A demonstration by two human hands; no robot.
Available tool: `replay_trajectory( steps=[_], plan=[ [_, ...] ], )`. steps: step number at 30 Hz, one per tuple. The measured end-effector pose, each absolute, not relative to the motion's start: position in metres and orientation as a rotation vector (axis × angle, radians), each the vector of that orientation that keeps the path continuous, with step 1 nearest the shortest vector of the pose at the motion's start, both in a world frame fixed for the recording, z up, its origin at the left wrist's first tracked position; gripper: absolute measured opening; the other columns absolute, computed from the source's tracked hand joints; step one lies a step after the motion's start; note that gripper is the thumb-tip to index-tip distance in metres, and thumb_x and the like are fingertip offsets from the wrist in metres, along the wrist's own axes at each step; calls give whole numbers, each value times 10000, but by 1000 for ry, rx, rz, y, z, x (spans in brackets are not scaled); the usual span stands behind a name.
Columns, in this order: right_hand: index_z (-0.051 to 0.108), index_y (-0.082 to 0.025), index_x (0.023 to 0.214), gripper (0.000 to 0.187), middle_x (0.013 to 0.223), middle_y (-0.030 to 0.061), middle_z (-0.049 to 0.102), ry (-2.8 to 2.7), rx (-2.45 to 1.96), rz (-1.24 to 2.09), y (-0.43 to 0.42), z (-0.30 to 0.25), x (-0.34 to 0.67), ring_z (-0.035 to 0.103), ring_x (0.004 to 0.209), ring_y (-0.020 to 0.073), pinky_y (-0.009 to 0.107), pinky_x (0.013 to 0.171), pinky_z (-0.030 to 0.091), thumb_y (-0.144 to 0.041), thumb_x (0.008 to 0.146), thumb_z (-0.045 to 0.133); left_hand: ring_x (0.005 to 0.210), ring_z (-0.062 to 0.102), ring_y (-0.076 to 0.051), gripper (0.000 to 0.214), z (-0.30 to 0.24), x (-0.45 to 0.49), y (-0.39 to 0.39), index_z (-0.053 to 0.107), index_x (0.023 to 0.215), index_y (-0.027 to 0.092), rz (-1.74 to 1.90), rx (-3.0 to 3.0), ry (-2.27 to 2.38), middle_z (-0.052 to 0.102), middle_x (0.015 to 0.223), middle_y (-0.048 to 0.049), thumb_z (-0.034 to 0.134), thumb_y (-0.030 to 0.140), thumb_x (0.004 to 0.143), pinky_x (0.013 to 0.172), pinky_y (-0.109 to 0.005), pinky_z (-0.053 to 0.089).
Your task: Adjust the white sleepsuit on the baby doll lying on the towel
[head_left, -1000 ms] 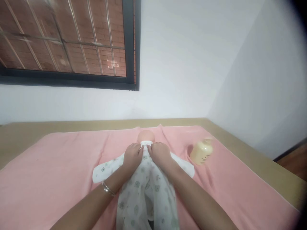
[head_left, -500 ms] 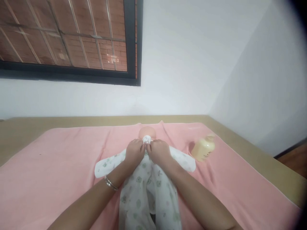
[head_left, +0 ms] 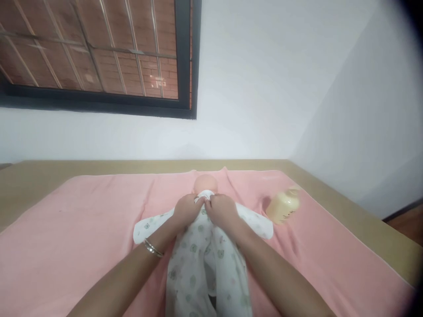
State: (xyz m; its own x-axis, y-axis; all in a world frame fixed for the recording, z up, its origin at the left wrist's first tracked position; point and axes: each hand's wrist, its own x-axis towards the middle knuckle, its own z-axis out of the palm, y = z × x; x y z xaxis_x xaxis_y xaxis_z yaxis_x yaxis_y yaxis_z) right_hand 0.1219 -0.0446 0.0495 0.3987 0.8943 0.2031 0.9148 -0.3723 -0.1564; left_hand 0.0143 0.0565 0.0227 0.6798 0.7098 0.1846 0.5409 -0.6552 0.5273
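Observation:
A baby doll lies on its back, its bald head point(head_left: 205, 182) pointing away from me. It wears a white romper point(head_left: 194, 246) with small green and grey prints, both sleeves spread out to the sides. My left hand point(head_left: 187, 210) pinches the romper's front just under the collar, a silver bangle on that wrist. Right beside it, my right hand point(head_left: 223, 211) pinches the other side of the neckline, the thumbs almost touching. Whatever fastening lies between my fingertips is too small to make out. The doll's face is mostly hidden by the collar and hands.
A pink blanket point(head_left: 82, 246) covers most of the tan surface point(head_left: 333, 198). To the right, a pale yellow bottle point(head_left: 283, 206) leans on the blanket. White walls stand behind and at the right, with a dark-framed barred window point(head_left: 188, 57) at upper left.
The view has shifted slightly. Both hands remain at the neckline, their fingers adjusting a little, and the bunched collar between them now lies flatter and wider.

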Motion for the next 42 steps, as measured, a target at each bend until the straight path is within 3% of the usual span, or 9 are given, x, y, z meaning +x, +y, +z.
replay_trajectory(
  steps=[7,15,23,30,37,42],
  plan=[
    [669,-147,900,627,926,144,667,-1581,-2418,224,-38,42,153,606,838,232,300,669,398,-472,938,135,804,544,-184,294,14,20,50,594,749,185,885,2633,875,620,793,-51,363,312,879,747,-291,383],
    [643,-152,864,470,835,121,659,-1692,-2377,-209,-42,42,129,604,780,213,300,710,388,-353,946,227,716,536,-164,302,25,20,47,574,686,186,742,2561,998,604,746,-30,361,304,864,634,-266,363],
    [672,-129,881,612,895,133,669,-1549,-2406,265,-40,47,150,613,802,213,268,632,393,-522,920,204,788,564,-186,309,25,20,37,614,800,170,701,2588,1075,644,819,-63,367,341,873,709,-286,382],
    [669,-130,857,515,836,138,665,-1626,-2405,-145,-44,48,129,609,797,223,301,712,387,-396,937,236,690,549,-173,397,20,17,44,580,692,170,643,2581,1055,620,729,-61,326,397,896,629,-272,359],
    [674,-139,874,578,878,137,672,-1517,-2434,171,-40,42,144,609,772,211,276,650,389,-509,917,231,817,555,-187,285,18,17,38,591,768,177,857,2662,950,636,827,-59,332,225,876,752,-296,377],
    [677,-143,823,518,815,128,669,-1529,-2431,-124,-40,42,133,604,774,212,284,681,370,-430,923,258,704,552,-176,325,23,16,44,576,698,169,631,2569,1064,635,753,-66,340,304,878,646,-277,362]
  ],
)
